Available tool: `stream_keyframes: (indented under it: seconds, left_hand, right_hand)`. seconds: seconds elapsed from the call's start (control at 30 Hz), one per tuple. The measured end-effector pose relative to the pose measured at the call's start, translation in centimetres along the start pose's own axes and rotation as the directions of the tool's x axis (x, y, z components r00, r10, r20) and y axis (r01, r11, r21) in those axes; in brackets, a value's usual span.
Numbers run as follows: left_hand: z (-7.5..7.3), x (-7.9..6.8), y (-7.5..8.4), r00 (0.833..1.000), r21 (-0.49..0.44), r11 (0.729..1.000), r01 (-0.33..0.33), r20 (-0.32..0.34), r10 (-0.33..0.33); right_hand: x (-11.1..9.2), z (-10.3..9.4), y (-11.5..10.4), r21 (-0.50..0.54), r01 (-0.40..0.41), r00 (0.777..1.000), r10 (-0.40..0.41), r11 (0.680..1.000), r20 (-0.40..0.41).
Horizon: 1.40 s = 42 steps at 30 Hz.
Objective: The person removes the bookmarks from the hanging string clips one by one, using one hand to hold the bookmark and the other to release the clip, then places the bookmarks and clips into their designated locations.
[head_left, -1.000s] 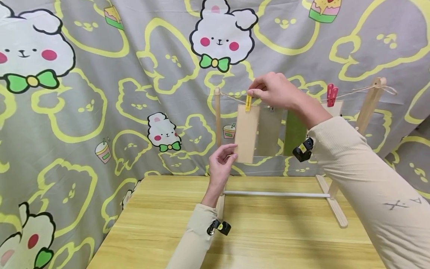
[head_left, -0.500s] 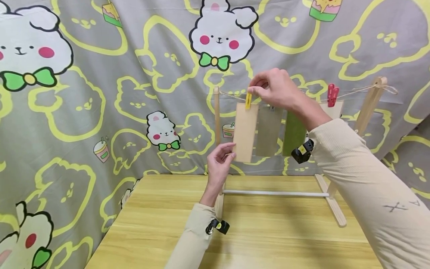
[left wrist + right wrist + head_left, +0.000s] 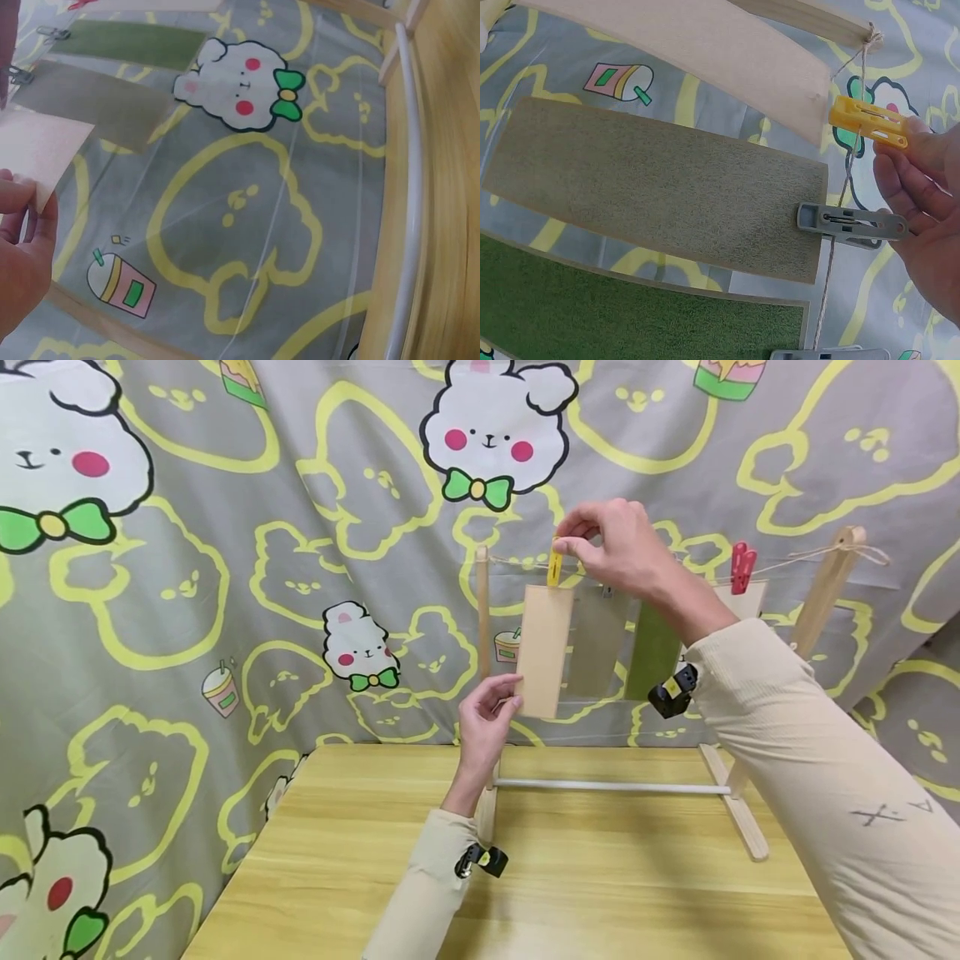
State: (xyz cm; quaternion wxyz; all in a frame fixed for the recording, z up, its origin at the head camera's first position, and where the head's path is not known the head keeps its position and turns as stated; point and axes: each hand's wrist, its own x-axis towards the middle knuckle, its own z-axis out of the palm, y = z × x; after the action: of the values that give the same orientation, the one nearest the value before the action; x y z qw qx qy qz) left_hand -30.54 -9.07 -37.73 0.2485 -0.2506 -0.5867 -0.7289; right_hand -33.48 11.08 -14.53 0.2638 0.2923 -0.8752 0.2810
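A beige rectangular card (image 3: 545, 652) hangs upright near the left post, in front of the string. My left hand (image 3: 482, 727) pinches its lower left edge between thumb and fingers; the left wrist view shows a corner of the card (image 3: 45, 150) in that grip. Up at the string, my right hand (image 3: 618, 547) pinches the yellow clothespin (image 3: 868, 121) by its handle ends. The clothespin's tip sits right at the card's top edge, no longer overlapping it. Whether the clothespin holds the string, I cannot tell.
A grey clip (image 3: 847, 223) holds a grey-brown card (image 3: 667, 187) on the string (image 3: 847, 176). Beyond it hang a green card (image 3: 645, 307) and a pale card under red clothespins (image 3: 742, 568). The wooden stand (image 3: 828, 585) has a white crossbar (image 3: 615, 787) above the table (image 3: 375, 860).
The yellow clothespin has risen off the card's top edge, which it overlapped before. My right hand has moved slightly up with it. The left hand keeps its pinch, shifting a little left.
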Motion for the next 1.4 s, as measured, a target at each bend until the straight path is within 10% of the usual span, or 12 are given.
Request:
stream_keyframes:
  seconds: [1.4]
  left_hand:
    - [-2.9,-2.7,1.7,1.000,0.026,1.000,0.010,0.002,-0.010]
  right_hand:
    - [-3.2,-1.0,-1.1,0.211,-0.086,0.987,0.112,0.974,-0.116]
